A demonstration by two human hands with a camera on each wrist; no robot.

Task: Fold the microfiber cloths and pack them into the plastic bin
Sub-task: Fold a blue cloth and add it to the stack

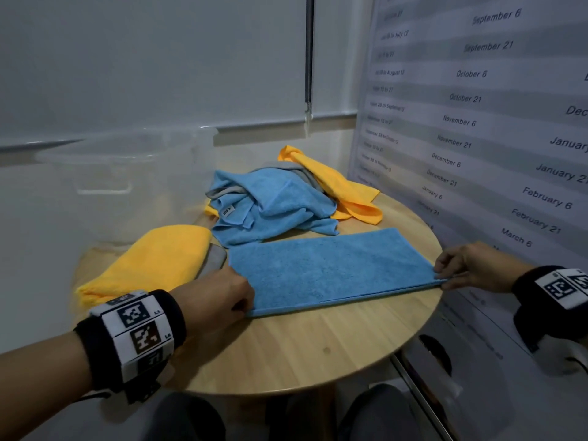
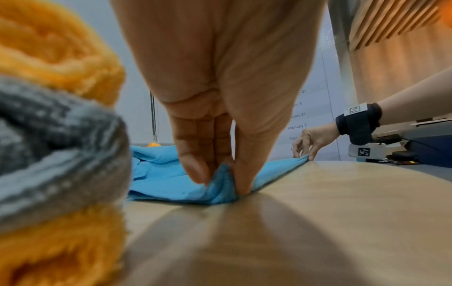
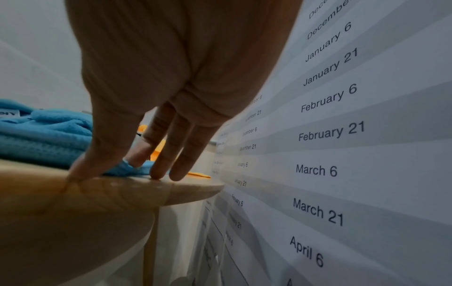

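Progress is judged early to middling: one blue cloth [image 1: 331, 268] lies on the round wooden table [image 1: 318, 351] folded into a long flat strip, its doubled edge toward the person. The left hand [image 1: 213, 297] pinches the strip's near left corner between thumb and fingertips; the right hand [image 1: 467, 268] pinches the near right corner at the table edge, other fingers resting straight. Folded yellow cloths [image 1: 149, 262] with a grey one [image 1: 213, 259] between them sit stacked just left of the strip. Behind it, a crumpled heap of blue [image 1: 270, 205], grey and yellow cloth [image 1: 337, 183] awaits folding. The clear plastic bin [image 1: 124, 167] stands at the far left; nothing is visible in it. Cloths show soft, short pile; table is smooth, pale wood grain
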